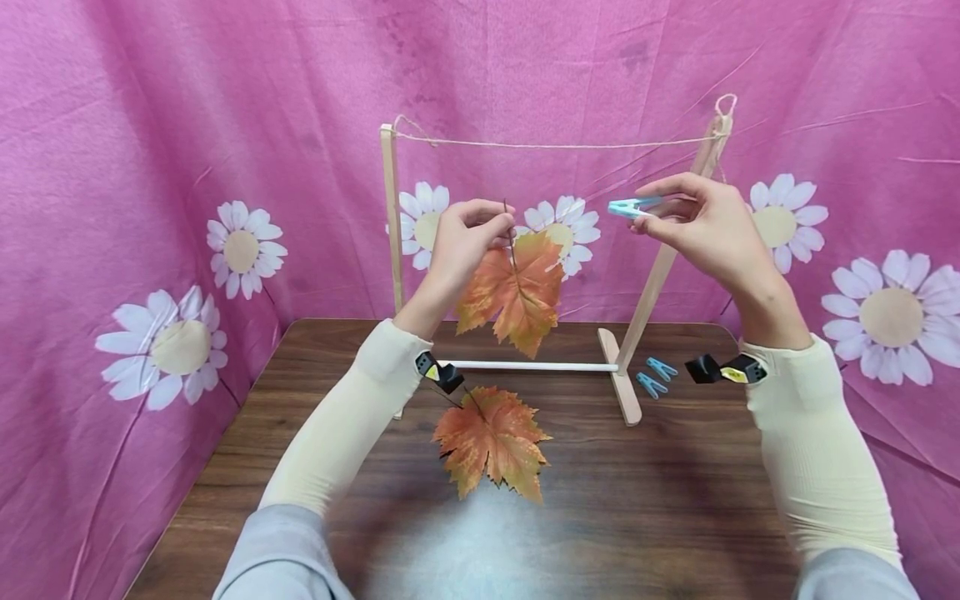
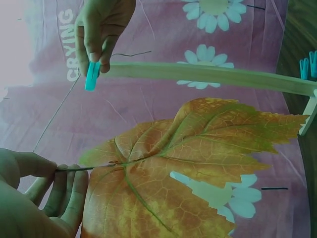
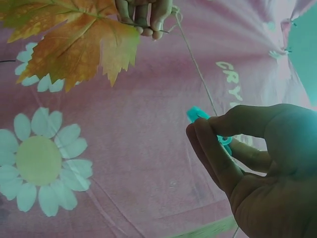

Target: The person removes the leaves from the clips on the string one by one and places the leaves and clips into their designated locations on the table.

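In the head view my left hand (image 1: 474, 239) pinches the thin stem of an orange maple leaf (image 1: 517, 292), which hangs below the fingers. My right hand (image 1: 705, 225) holds a light blue clothespin (image 1: 628, 207) between thumb and fingers, its tip pointing left toward the leaf. Above both hands a twine line (image 1: 555, 147) runs between two wooden posts; neither hand touches it. The left wrist view shows the held leaf (image 2: 168, 148) large, with the clothespin (image 2: 91, 77) beyond it. From the right wrist, fingers partly cover the clothespin (image 3: 198, 114).
A second maple leaf (image 1: 491, 442) lies on the brown wooden table (image 1: 337, 467). Two blue clothespins (image 1: 657, 375) rest beside the right foot (image 1: 621, 383) of the wooden stand. A white rod (image 1: 532, 366) joins the stand's base. Behind hangs a pink cloth (image 1: 300, 100) with daisies.
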Motion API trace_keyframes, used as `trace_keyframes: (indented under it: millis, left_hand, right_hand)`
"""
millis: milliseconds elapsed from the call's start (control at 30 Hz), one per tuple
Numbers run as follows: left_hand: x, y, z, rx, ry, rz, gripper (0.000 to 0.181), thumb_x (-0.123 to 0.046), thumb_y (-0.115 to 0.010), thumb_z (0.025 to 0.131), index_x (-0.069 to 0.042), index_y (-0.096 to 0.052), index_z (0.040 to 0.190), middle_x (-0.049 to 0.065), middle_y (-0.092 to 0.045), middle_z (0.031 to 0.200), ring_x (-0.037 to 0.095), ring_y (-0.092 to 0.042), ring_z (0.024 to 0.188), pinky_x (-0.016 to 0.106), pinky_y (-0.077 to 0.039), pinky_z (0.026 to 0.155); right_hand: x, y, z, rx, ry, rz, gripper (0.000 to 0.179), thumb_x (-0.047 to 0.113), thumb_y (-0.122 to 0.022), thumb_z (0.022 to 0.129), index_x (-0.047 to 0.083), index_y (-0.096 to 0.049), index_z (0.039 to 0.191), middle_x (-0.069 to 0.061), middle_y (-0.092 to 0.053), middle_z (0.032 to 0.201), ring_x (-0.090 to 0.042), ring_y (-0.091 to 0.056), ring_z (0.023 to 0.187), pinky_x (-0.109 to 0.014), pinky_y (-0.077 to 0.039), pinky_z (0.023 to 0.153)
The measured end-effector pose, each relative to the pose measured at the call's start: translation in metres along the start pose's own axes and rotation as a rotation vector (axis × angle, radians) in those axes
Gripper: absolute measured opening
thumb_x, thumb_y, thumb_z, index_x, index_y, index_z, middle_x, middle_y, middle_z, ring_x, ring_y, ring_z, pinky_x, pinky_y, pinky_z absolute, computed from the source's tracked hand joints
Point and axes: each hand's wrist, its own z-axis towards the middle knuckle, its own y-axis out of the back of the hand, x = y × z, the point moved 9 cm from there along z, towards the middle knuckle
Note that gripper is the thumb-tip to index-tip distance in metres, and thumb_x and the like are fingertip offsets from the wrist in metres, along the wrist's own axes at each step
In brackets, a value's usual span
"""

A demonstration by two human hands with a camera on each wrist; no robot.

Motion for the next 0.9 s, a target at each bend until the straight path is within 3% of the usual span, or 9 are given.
trace_keyframes:
  millis: [200, 400, 533, 733, 833, 900]
  left_hand:
    - [0.006, 0.009, -0.005, -0.017, 0.011, -0.018, 0.015, 0.002, -0.069, 0.099, 0.011, -0.074, 0.110, 0.010, -0.074, 0.092, 0.018, -0.072, 0.081, 0.024, -0.066, 0.076]
    - [0.012, 0.018, -0.008, -0.021, 0.014, -0.029, 0.015, 0.003, -0.067, 0.099, 0.012, -0.074, 0.110, 0.011, -0.075, 0.093, 0.015, -0.073, 0.080, 0.025, -0.066, 0.076]
    - [0.015, 0.023, -0.011, -0.020, 0.016, -0.026, 0.015, 0.004, -0.066, 0.099, 0.012, -0.074, 0.110, 0.005, -0.075, 0.089, 0.018, -0.074, 0.081, 0.026, -0.067, 0.077]
    - [0.020, 0.031, -0.014, -0.033, 0.019, -0.040, 0.011, 0.005, -0.067, 0.100, 0.010, -0.073, 0.107, 0.000, -0.073, 0.087, 0.016, -0.072, 0.080, 0.023, -0.066, 0.075]
    - [0.022, 0.035, -0.016, -0.041, 0.022, -0.051, 0.008, 0.007, -0.067, 0.099, 0.008, -0.073, 0.104, 0.001, -0.073, 0.085, 0.013, -0.070, 0.077, 0.022, -0.065, 0.073]
    - [0.025, 0.038, -0.016, -0.051, 0.030, -0.051, 0.008, 0.007, -0.067, 0.099, 0.008, -0.073, 0.104, 0.001, -0.072, 0.084, 0.011, -0.069, 0.076, 0.021, -0.064, 0.072]
  right_hand:
    - [-0.010, 0.003, -0.006, -0.023, -0.015, -0.030, 0.032, 0.015, -0.085, 0.092, 0.014, -0.075, 0.123, 0.025, -0.076, 0.085, 0.008, -0.072, 0.082, -0.006, -0.054, 0.074]
    - [-0.015, 0.002, -0.012, -0.005, 0.028, -0.100, 0.032, 0.016, -0.082, 0.095, 0.011, -0.073, 0.125, 0.022, -0.070, 0.093, 0.004, -0.069, 0.083, -0.008, -0.054, 0.073]
    - [-0.019, 0.000, -0.015, 0.014, 0.069, -0.203, 0.037, 0.019, -0.079, 0.098, 0.008, -0.071, 0.132, 0.010, -0.063, 0.105, 0.003, -0.061, 0.083, -0.008, -0.050, 0.072]
    - [-0.027, -0.002, -0.021, 0.026, 0.086, -0.297, 0.031, 0.018, -0.075, 0.101, 0.007, -0.072, 0.130, -0.015, -0.066, 0.118, 0.008, -0.056, 0.086, -0.008, -0.045, 0.073]
    - [-0.032, 0.000, -0.022, -0.003, 0.078, -0.329, 0.030, 0.019, -0.079, 0.098, 0.008, -0.075, 0.126, -0.011, -0.071, 0.108, 0.008, -0.056, 0.083, -0.010, -0.045, 0.071]
    - [-0.036, 0.001, -0.024, -0.032, 0.075, -0.341, 0.029, 0.019, -0.082, 0.096, 0.009, -0.077, 0.122, -0.001, -0.072, 0.098, 0.008, -0.057, 0.081, -0.011, -0.046, 0.068]
